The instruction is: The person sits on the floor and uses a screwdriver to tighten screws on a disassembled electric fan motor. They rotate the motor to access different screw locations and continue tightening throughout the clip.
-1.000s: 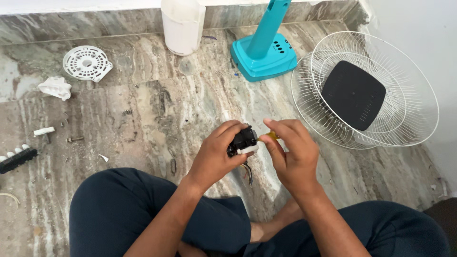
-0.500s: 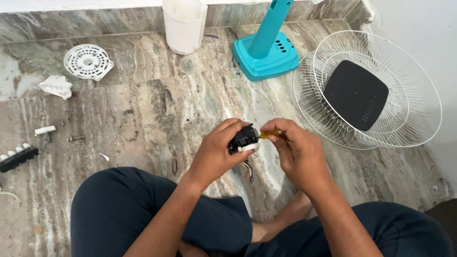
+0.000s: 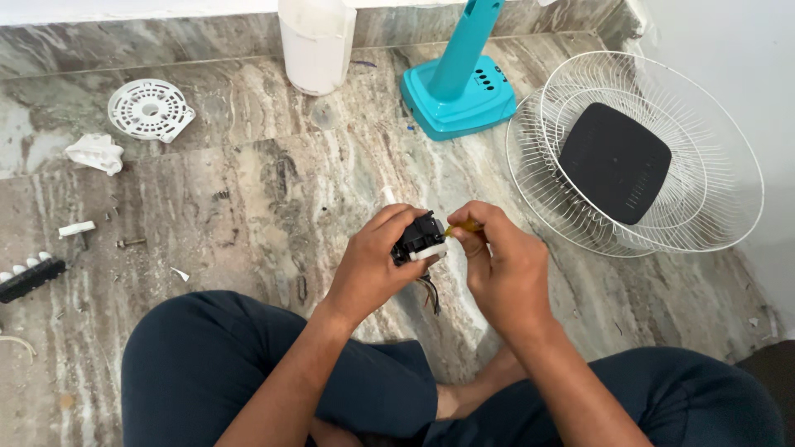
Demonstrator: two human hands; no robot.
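Note:
I sit cross-legged on a marble floor. My left hand (image 3: pixel 374 263) grips a small black electrical part (image 3: pixel 418 237) with a white tab and dark wires hanging below it. My right hand (image 3: pixel 503 263) pinches a thin yellow-handled tool (image 3: pixel 460 228) whose tip rests against the right side of that part. Both hands meet just above my knees, at the middle of the view.
A white wire fan guard (image 3: pixel 719 194) with a black square pad (image 3: pixel 614 162) inside lies at right. A teal fan base (image 3: pixel 460 93) and a white container (image 3: pixel 317 45) stand at the back. A round white grille (image 3: pixel 150 108), crumpled tissue (image 3: pixel 96 153), screws and a black button strip (image 3: pixel 30 277) lie left.
My right hand has shifted slightly, bringing the yellow tool's tip against the black part. My left hand keeps the same grip.

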